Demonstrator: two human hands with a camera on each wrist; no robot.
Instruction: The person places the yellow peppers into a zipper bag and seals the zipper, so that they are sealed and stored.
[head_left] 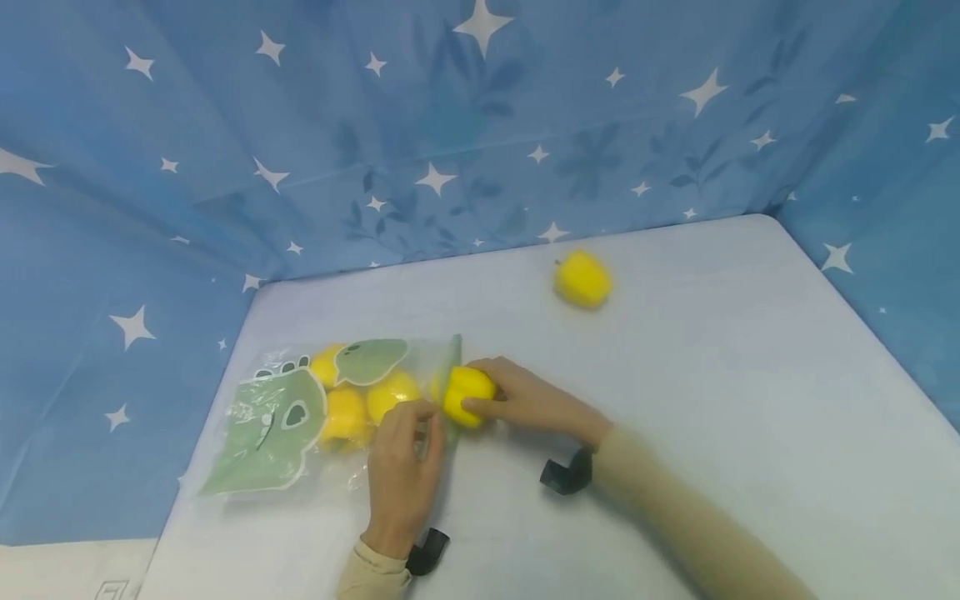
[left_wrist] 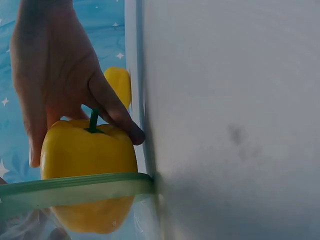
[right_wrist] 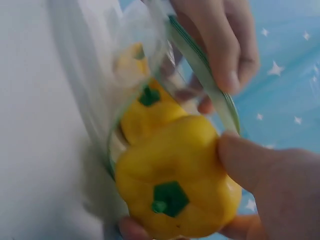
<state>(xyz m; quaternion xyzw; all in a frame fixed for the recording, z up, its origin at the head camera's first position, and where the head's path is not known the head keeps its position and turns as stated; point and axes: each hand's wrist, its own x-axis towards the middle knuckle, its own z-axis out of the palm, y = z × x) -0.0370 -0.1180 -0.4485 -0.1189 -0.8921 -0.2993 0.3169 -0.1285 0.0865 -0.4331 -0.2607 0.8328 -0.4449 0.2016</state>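
Note:
A clear zip bag (head_left: 281,425) with a green dinosaur print lies on its side on the white table, its mouth facing right. Several yellow bell peppers (head_left: 347,415) are inside. My right hand (head_left: 528,402) grips another yellow bell pepper (head_left: 468,393) with a green stem. In the left wrist view, the lower part of this bell pepper (left_wrist: 90,152) is behind the bag's green zip edge (left_wrist: 100,184), inside the mouth. My left hand (head_left: 405,471) pinches the bag's edge near the opening; the right wrist view shows those fingers (right_wrist: 225,55) on the green strip.
One more yellow bell pepper (head_left: 583,279) rests near the table's back edge, right of the bag. A blue curtain (head_left: 450,117) with white stars hangs behind the white table (head_left: 712,375) and along its sides. Black bands are on both wrists.

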